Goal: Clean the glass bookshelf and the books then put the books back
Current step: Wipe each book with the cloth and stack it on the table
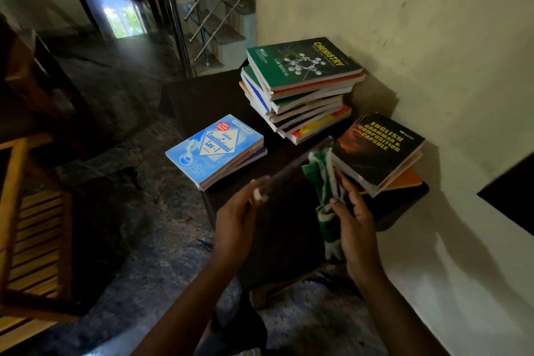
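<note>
My left hand (235, 225) grips the near corner of a dark-covered book (277, 211), held tilted above the dark table (196, 95). My right hand (355, 228) presses a green and white cloth (323, 182) against that book's right side. On the table lie a blue "Constitutional Law" book (213, 147) on a short pile at the left, a tall stack topped by a green "Chemistry" lab manual (303, 62) at the back, and a dark "English Grammar" book (378, 147) on a small pile at the right. No glass bookshelf is in view.
A pale wall (404, 23) runs behind and right of the table. A wooden slatted frame (31, 225) stands at the left on the dark stone floor (115, 153). A stair with a steel railing (185, 9) rises at the back.
</note>
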A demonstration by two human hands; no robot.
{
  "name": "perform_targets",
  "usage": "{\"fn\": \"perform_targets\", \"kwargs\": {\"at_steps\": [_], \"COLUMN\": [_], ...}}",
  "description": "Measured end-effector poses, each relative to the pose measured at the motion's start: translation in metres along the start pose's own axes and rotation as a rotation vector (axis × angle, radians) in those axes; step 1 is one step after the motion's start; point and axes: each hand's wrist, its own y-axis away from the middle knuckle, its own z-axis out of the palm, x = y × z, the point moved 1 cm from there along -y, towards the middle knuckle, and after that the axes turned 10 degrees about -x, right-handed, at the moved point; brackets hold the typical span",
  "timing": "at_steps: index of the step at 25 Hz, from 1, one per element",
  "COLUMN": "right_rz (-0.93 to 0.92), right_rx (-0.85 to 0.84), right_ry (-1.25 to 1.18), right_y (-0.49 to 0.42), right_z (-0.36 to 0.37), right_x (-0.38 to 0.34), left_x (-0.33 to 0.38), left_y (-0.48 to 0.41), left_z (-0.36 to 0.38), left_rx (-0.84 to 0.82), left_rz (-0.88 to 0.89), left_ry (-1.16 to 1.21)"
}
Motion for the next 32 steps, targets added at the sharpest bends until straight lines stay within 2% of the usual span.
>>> {"fn": "perform_targets", "kwargs": {"at_steps": [2, 3, 5, 8, 10, 13, 16, 18, 20, 24, 26, 27, 29, 32], "right_rz": [0.009, 0.026, 0.067, 0.15, 0.113, 0.046, 0.086, -0.043, -0.196, -0.351, -0.389, -0.325, -0.083, 0.136], "right_rx": [-0.025, -0.045, -0.092, -0.171, -0.218, -0.276, -0.441, -0.47, -0.484, -0.775, -0.837, -0.775, -0.607, -0.362], "right_ry": [0.03, 0.054, 0.117, 0.227, 0.33, 0.608, 1.135, 1.286, 1.242, 1.131, 0.974, 0.813, 0.5, 0.399], "right_y": [0.006, 0.009, 0.016, 0.012, -0.009, -0.058, -0.077, -0.062, -0.031, 0.032, 0.05, 0.054, 0.052, 0.043], "right_z": [-0.004, -0.005, -0.004, 0.002, 0.006, 0.015, 0.036, 0.053, 0.071, 0.095, 0.086, 0.075, 0.044, -0.002], "right_x": [0.007, 0.013, 0.03, 0.045, 0.045, 0.062, 0.093, 0.101, 0.104, 0.108, 0.105, 0.099, 0.082, 0.059], "left_x": [-0.034, -0.057, -0.094, -0.112, -0.105, -0.096, -0.094, -0.096, -0.096, -0.091, -0.088, -0.085, -0.079, -0.079], "left_y": [0.016, 0.03, 0.063, 0.087, 0.084, 0.083, 0.094, 0.097, 0.097, 0.093, 0.091, 0.089, 0.085, 0.079], "left_z": [0.006, 0.011, 0.018, 0.026, 0.026, 0.014, -0.007, -0.02, -0.03, -0.037, -0.037, -0.035, -0.023, 0.014], "left_rx": [-0.147, -0.23, -0.399, -0.487, -0.494, -0.413, -0.255, -0.19, -0.146, -0.128, -0.111, -0.097, -0.116, -0.313], "left_rz": [0.259, 0.332, 0.303, 0.254, 0.228, 0.182, 0.027, -0.055, -0.112, -0.14, -0.151, -0.136, -0.082, 0.02], "left_ry": [-0.419, -0.572, -0.722, -0.8, -0.831, -0.742, -0.64, -0.608, -0.585, -0.575, -0.561, -0.551, -0.544, -0.678]}}
